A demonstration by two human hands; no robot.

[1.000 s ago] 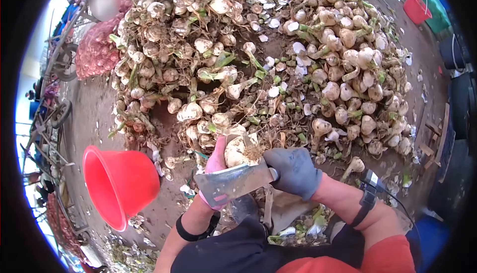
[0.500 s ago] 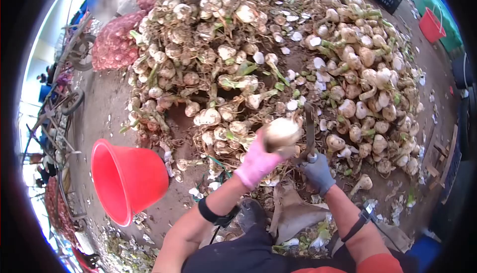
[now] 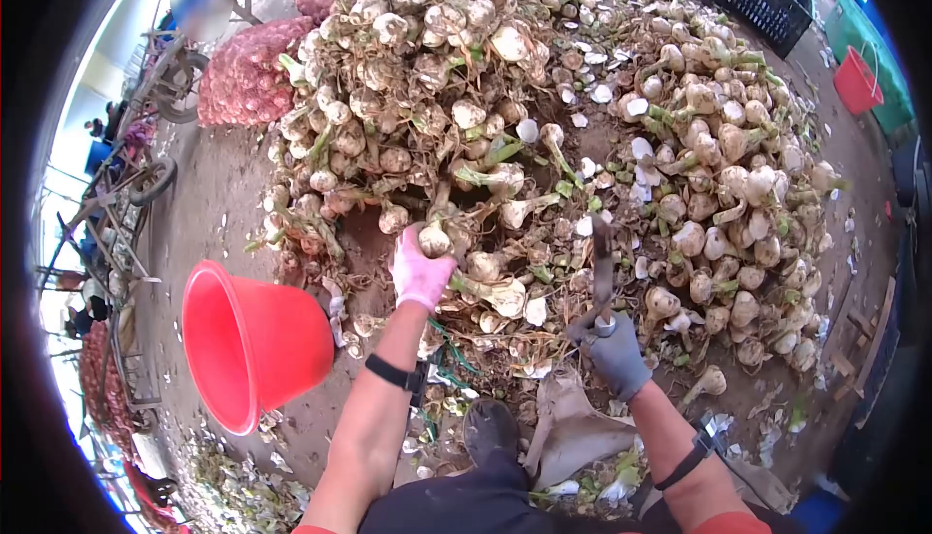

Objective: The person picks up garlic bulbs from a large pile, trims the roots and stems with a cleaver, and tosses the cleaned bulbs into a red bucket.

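Observation:
My left hand [image 3: 423,270], in a pink glove, reaches into the near edge of the left garlic heap [image 3: 398,112]. Its fingers close around a garlic bulb [image 3: 435,240] with the stalk still on. In a grey glove, my right hand [image 3: 615,351] grips a knife [image 3: 603,267], its dark blade pointing up and away from me. Beyond the blade, to the right, spreads a second heap of garlic bulbs [image 3: 714,204]. Part of the knife's handle is hidden by the glove.
A red bucket [image 3: 291,345] lies tipped on its side at left. Mesh sacks of garlic [image 3: 248,73] stand behind it. Black crates [image 3: 767,0] and another red bucket [image 3: 858,83] are at the far right. A cloth [image 3: 573,427] lies by my shoe [image 3: 490,429], among peelings.
My left hand has moved left, from beside the knife with a bulb in it to a bulb at the left heap. The right hand stays nearly in place with the knife.

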